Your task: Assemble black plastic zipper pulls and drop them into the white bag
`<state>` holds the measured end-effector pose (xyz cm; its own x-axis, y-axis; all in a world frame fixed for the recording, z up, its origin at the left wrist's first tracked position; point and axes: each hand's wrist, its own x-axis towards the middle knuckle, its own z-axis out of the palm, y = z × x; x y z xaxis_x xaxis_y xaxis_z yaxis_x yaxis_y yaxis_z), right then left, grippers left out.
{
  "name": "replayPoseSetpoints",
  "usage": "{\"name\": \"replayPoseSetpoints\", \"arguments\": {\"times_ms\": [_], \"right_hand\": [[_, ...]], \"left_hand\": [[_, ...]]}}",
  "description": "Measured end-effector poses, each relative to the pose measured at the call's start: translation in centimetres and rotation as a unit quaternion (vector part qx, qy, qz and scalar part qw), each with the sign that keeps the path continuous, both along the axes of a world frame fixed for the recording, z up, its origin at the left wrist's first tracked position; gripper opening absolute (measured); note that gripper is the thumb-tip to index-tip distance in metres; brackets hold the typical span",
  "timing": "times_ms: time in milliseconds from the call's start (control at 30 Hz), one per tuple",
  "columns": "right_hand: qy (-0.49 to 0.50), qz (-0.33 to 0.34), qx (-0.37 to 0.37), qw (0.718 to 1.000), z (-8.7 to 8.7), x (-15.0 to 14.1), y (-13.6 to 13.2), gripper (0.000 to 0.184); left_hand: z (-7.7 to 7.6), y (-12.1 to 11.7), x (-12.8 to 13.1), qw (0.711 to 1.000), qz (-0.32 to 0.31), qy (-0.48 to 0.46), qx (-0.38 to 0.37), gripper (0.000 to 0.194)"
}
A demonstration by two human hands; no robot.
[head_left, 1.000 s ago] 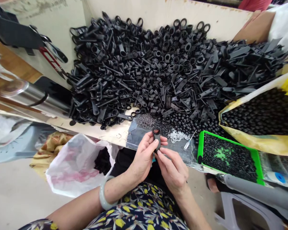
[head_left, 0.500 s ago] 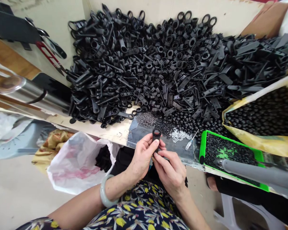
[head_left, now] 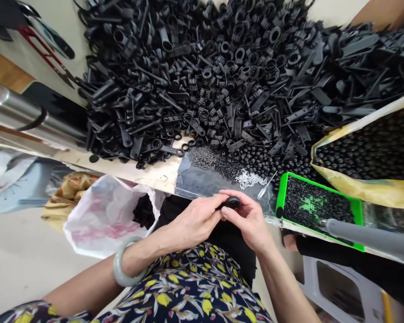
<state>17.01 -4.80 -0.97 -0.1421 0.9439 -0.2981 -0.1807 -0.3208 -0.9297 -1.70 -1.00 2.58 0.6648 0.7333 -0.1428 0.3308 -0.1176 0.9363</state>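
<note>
Over the table's front edge my left hand (head_left: 202, 216) and my right hand (head_left: 251, 220) come together on a black plastic ring-ended part (head_left: 233, 203). Both hands are closed on it, and my fingers hide its handle. The round end shows between the right thumb and fingers. Just beyond the hands lie small silver pins (head_left: 251, 179) and a thin screwdriver with a clear handle (head_left: 266, 185). Tiny dark metal pieces (head_left: 202, 157) are heaped behind them on the dark sheet (head_left: 197, 183).
Black plastic parts (head_left: 175, 80) pile high across the back. At right are a green tray (head_left: 283, 195) of small black pieces and a yellow-edged bag (head_left: 373, 188) of black beads. A steel flask (head_left: 16, 114) lies left; a white bag (head_left: 94, 224) hangs below. Another person's hand (head_left: 290, 242) shows at right.
The black part has turned from upright to tilted toward the right. My left hand has rolled over it, and my right thumb and fingers have moved up round its ring end. The view has shifted.
</note>
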Motion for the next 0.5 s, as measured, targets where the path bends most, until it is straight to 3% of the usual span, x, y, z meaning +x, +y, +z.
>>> {"name": "replayPoseSetpoints", "arguments": {"times_ms": [167, 300, 400, 467, 500], "right_hand": [[0.014, 0.022, 0.0, 1.0, -0.2, 0.2, -0.7, 0.038], [-0.044, 0.009, 0.061, 0.997, -0.6, -0.5, -0.1, 0.035], [-0.092, 0.047, 0.13, 0.986, -0.6, -0.9, 0.5, 0.062], [-0.118, 0.033, 0.186, 0.975, 0.0, -0.7, 0.1, 0.087], [-0.141, -0.006, 0.222, 0.965, 0.6, -0.4, -0.4, 0.091]], "left_hand": [[-0.2, -1.0, -0.2, 0.999, 0.009, -0.003, 0.046, 0.021], [-0.9, -1.2, 0.2, 0.997, 0.055, -0.025, 0.044, 0.022], [-1.0, -0.4, -0.2, 0.986, 0.098, -0.118, -0.067, 0.017], [-0.7, 0.5, -1.0, 0.942, 0.165, -0.217, -0.193, 0.017], [-0.6, 1.0, -1.5, 0.908, 0.209, -0.261, -0.252, 0.019]]}}
